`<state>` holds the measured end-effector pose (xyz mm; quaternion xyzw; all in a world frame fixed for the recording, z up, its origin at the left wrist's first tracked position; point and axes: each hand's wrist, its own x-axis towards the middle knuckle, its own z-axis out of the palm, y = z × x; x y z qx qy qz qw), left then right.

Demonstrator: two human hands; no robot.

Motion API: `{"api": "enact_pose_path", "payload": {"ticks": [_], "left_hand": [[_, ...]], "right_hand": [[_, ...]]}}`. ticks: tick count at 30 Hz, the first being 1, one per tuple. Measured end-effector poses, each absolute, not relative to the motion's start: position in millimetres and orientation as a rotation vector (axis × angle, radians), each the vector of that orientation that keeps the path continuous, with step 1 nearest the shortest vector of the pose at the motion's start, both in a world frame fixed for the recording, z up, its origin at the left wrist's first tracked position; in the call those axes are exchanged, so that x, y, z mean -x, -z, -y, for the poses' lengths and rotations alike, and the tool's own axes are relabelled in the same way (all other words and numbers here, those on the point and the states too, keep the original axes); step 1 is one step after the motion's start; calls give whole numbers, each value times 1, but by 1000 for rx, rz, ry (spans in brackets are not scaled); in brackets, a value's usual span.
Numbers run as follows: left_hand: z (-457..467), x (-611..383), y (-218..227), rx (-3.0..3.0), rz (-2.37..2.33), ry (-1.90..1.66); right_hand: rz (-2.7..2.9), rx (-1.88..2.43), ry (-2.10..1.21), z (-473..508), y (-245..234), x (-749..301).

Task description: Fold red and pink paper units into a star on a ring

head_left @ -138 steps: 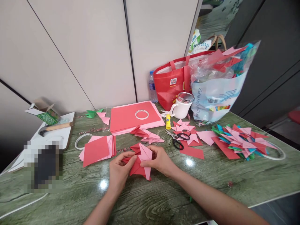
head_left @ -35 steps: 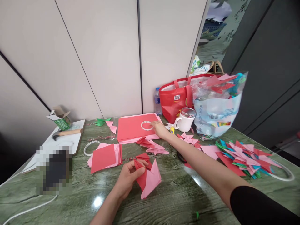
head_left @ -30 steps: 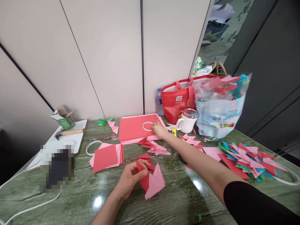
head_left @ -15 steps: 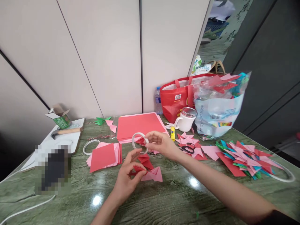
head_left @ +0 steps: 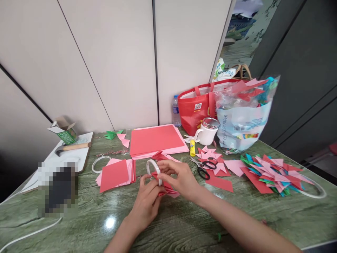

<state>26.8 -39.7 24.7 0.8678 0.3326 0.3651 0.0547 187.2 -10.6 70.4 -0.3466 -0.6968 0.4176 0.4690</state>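
My right hand (head_left: pixel 180 178) pinches a roll of white tape (head_left: pixel 150 162), held upright just above the table. My left hand (head_left: pixel 146 198) is closed beside it, its fingertips on folded red and pink paper (head_left: pixel 168 189) by the lower edge of the roll. Fingers of both hands nearly meet there, so part of the paper is hidden. Behind my hands lie further red and pink folded pieces (head_left: pixel 158 155). To the left rests a stack of red and pink paper squares (head_left: pixel 114 176), with another tape roll (head_left: pixel 93 165) behind it.
Black-handled scissors (head_left: pixel 203 172) and a yellow glue stick (head_left: pixel 192 148) lie right of my hands. Beyond are large red sheets (head_left: pixel 158 138), a white mug (head_left: pixel 209 133), a red bag (head_left: pixel 193 114) and a plastic bag (head_left: pixel 240 123). Folded paper (head_left: pixel 276 175) is piled far right; a hammer (head_left: pixel 73 147) lies left.
My right hand has brought the tape roll down to my left hand and the folded paper. The scissors now show more fully. The view has shifted slightly.
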Motion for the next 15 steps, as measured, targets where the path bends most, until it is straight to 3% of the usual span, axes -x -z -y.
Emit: {"api": "enact_pose_path", "payload": {"ticks": [15], "left_hand": [[47,-28,-30,-2648,-863,-889]], "right_hand": [[1808,789,-1250,11,-79,-208]]}}
